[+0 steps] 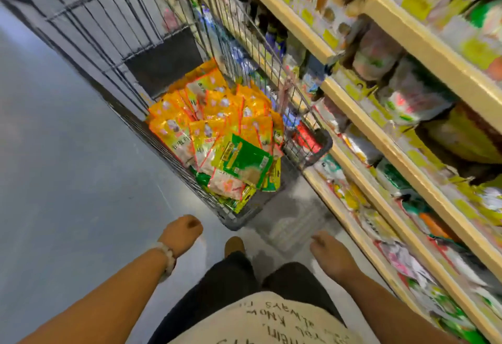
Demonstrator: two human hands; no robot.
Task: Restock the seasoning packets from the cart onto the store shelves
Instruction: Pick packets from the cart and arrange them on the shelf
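- Plainly, much of the restocking is left: the cart [190,93] holds a thick heap of orange and yellow seasoning packets [209,118] in its near end, with a green packet [244,158] lying on top at the corner closest to the person.
- Neither hand carries anything. The left hand [183,232] hangs just short of the cart's near corner, fingers loosely curled round nothing.
- Likewise the right hand [331,254] hangs near that same corner on the shelf side, fingers relaxed and empty.
- Beside the cart, the store shelves [380,131] look largely full, though the blur hides which packets sit where.
- My judgement: the next packet is not yet picked up.
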